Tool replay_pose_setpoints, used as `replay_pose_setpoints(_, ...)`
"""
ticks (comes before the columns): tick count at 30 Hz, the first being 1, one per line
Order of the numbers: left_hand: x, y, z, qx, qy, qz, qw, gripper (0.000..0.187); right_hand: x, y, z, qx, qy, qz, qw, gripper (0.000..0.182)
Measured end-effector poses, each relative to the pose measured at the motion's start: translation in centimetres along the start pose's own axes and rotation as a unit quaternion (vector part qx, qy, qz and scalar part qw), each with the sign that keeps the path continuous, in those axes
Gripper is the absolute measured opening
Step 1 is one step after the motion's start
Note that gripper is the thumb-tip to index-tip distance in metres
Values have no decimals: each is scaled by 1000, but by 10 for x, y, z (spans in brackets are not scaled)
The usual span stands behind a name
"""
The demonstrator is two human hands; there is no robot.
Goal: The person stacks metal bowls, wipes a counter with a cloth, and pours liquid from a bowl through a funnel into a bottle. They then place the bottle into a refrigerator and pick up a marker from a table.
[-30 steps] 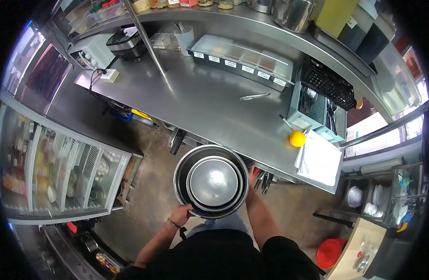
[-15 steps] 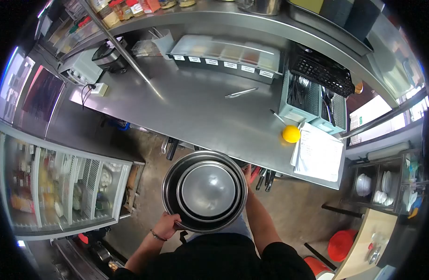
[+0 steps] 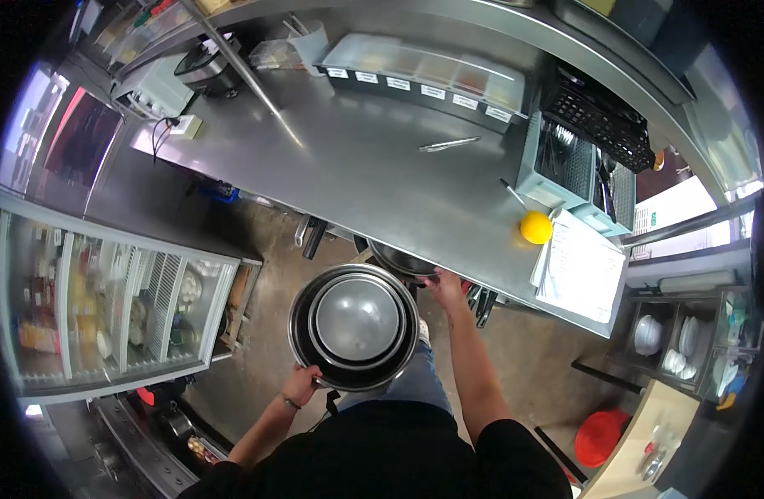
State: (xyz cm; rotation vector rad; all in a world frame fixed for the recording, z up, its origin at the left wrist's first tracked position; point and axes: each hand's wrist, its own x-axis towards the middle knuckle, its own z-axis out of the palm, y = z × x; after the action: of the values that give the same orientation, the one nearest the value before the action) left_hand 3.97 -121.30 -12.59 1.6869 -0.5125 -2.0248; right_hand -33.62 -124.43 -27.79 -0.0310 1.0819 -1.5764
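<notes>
A nested stack of round steel mixing bowls (image 3: 357, 318) hangs in front of my body, over the floor. My left hand (image 3: 300, 384) is closed on the outer bowl's rim at the lower left. Farther out, another round steel bowl (image 3: 405, 261) is partly hidden beneath the counter's front edge. My right hand (image 3: 446, 289) is at that bowl's right rim, fingers closed round the edge. The stack's right side is apart from my right hand.
The steel counter (image 3: 348, 166) carries a lemon (image 3: 536, 227), papers (image 3: 581, 270), a pen (image 3: 512, 193), tongs (image 3: 450, 144) and cutlery bins (image 3: 556, 170). A glass-fronted fridge (image 3: 116, 299) stands at the left. A red stool-like object (image 3: 600, 438) is at lower right.
My right hand has left the right side of the bowl stack and reached the bowl under the counter edge, which has come into view. The stack stays in my left hand. The view has shifted.
</notes>
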Motion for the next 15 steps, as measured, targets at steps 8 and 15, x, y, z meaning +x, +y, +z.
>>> replay_pose_setpoints(8, 71, -65, -27, -10, 39, 7, 999, 42, -40, -20, 24, 46, 55, 29, 997, 12)
replay_pose_setpoints(15, 87, -88, -27, -51, 27, 13, 998, 39, -103, -13, 35, 41, -14, 69, 997, 17)
